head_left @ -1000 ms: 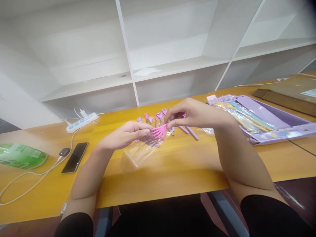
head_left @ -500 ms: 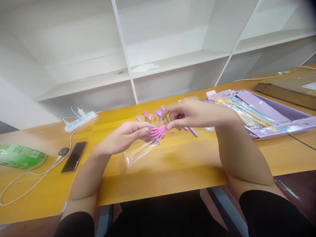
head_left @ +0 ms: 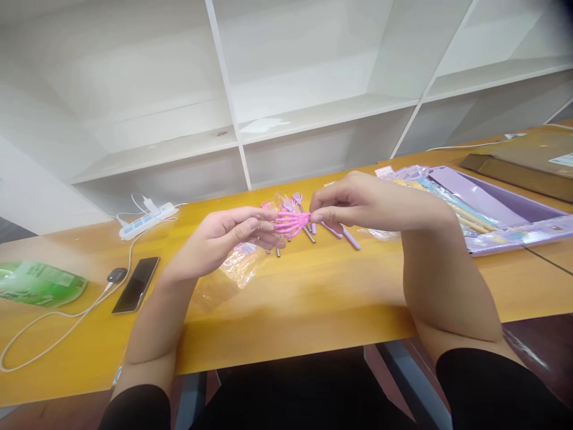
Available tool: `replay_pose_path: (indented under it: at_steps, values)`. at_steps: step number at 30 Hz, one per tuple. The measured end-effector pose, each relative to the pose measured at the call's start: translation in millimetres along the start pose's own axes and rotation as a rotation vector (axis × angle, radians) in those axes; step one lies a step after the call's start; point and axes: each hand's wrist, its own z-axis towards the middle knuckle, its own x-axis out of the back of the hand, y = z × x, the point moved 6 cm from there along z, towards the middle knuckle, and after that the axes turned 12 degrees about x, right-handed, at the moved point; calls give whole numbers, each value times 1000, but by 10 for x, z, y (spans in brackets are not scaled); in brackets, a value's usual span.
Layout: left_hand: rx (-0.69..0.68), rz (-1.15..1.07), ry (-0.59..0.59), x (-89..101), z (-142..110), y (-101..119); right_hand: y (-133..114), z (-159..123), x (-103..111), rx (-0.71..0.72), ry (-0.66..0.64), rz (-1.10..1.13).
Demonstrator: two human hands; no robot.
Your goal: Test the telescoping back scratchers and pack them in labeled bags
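My left hand (head_left: 224, 239) is closed on a clear plastic sleeve (head_left: 233, 272) that hangs down toward the yellow table (head_left: 313, 298). My right hand (head_left: 362, 200) pinches the base of a pink skeleton-hand pen topper (head_left: 289, 222) at the sleeve's mouth. Behind my hands lie several pens with pink and purple hand-shaped tops (head_left: 298, 200) and purple barrels (head_left: 351, 239).
A purple tray (head_left: 528, 209) with packaged pens (head_left: 447, 200) sits at the right. On the left are a black phone (head_left: 135, 285), a white power strip (head_left: 147, 220), a white cable (head_left: 54, 334) and a green packet (head_left: 36, 283). White shelves stand behind.
My hands have risen slightly and drawn apart, with the pink topper now further out of the sleeve and lying sideways between them.
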Motion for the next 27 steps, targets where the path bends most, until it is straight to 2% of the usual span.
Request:
replay_pose_path:
  at_steps: [6, 20, 27]
  values:
    - [0, -3, 3, -48, 8, -12, 35, 30, -57, -6, -38, 29]
    - [97, 2, -100, -179, 72, -76, 48, 47, -86, -11, -89, -26]
    - [115, -21, -106, -190, 114, -98, 77, 79, -94, 85, -101, -21]
